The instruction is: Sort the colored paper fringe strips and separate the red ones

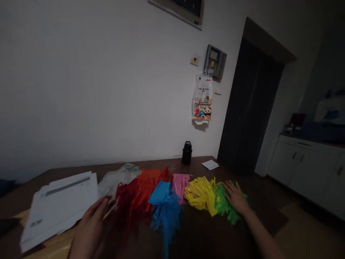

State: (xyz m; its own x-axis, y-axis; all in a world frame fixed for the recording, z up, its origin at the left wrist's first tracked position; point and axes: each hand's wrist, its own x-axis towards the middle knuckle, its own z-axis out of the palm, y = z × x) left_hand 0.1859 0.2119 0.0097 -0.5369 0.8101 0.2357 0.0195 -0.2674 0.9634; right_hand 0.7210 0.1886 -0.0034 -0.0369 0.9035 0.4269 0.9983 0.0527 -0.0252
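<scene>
My right hand lies with spread fingers on a green fringed bundle at the right of the table. A yellow bundle touches the green one. My left hand is at the lower left, between the papers and a dark red bundle; it is blurred, with its fingertips near a clear plastic bag, and whether it holds anything is unclear. Orange-red strips, a blue bundle and a small pink fringed piece lie between the hands.
White papers are stacked on the left of the brown table. A black bottle and a white slip are near the back edge. A printed bag hangs on the wall. White cabinets stand at right.
</scene>
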